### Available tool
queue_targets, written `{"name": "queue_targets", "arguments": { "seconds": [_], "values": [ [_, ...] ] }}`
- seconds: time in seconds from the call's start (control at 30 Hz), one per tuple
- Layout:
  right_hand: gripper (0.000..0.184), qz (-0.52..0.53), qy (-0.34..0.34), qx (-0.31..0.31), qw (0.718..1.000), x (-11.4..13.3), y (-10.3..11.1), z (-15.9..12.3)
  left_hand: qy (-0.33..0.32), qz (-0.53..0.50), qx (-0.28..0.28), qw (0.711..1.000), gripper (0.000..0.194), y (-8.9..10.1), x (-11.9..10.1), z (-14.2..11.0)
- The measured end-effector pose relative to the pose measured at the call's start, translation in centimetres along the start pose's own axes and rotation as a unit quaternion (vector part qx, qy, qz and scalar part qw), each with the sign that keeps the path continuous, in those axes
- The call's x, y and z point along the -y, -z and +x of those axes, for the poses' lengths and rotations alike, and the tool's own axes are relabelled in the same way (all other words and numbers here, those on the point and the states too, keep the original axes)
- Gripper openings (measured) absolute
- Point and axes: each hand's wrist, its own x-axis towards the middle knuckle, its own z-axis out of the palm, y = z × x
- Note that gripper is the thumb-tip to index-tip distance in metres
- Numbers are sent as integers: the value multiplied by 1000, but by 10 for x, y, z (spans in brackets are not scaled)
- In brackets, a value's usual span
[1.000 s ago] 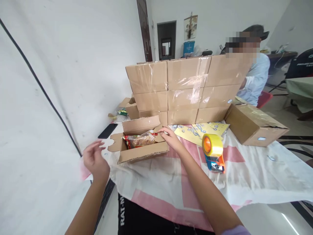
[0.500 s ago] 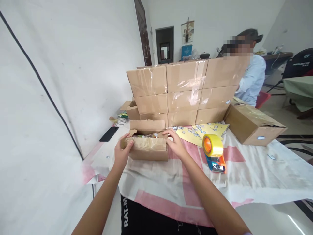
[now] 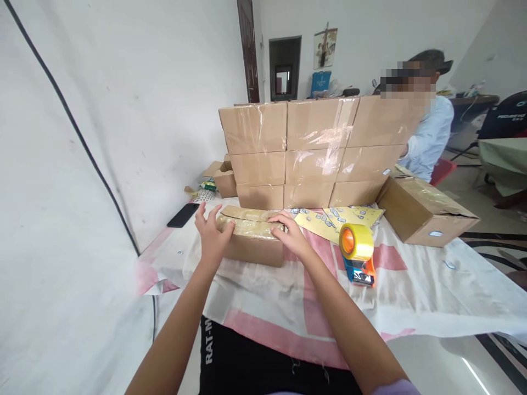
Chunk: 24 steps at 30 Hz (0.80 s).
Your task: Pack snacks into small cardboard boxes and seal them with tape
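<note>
A small cardboard box (image 3: 255, 249) stands in front of me with its top flaps folded down nearly shut, a narrow gap between them. Its contents are hidden. At the box's left end my left hand (image 3: 214, 233) has its fingers spread and raised, the thumb against the top edge. My right hand (image 3: 290, 235) grips the right end of the top, thumb on the near flap and fingers over the far one. To the right lies a tape dispenser (image 3: 360, 271) carrying a roll of yellow tape (image 3: 362, 241).
A wall of taped cardboard boxes (image 3: 315, 148) rises behind the box. Yellow sticker sheets (image 3: 349, 219) lie before it. A larger carton (image 3: 428, 214) sits at right, a phone (image 3: 183, 215) at left. A person in a light blue shirt (image 3: 432, 131) sits beyond the stack.
The box's raised far flap has come down over the opening, covering the contents. My left fingers have let go and spread; my right hand has moved onto the top.
</note>
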Motion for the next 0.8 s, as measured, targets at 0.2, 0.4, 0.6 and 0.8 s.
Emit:
{"name": "queue_targets", "arguments": {
  "seconds": [0.2, 0.4, 0.6, 0.8],
  "values": [
    [25, -16, -2, 15, 1000, 0, 3, -3, -273, 156, 181, 932, 39, -3, -17, -23],
    [33, -49, -22, 8, 999, 27, 6, -10, -265, 191, 245, 913, 56, -4, -28, -23],
    [38, -133, -32, -198, 970, 73, 58, -63, -181, 206, 288, 917, 52, -8, -58, -28],
    [63, -152, -255, -398, 868, 35, 143, -91, -159, 210, 321, 910, 59, -8, -75, -23]
  ]
}}
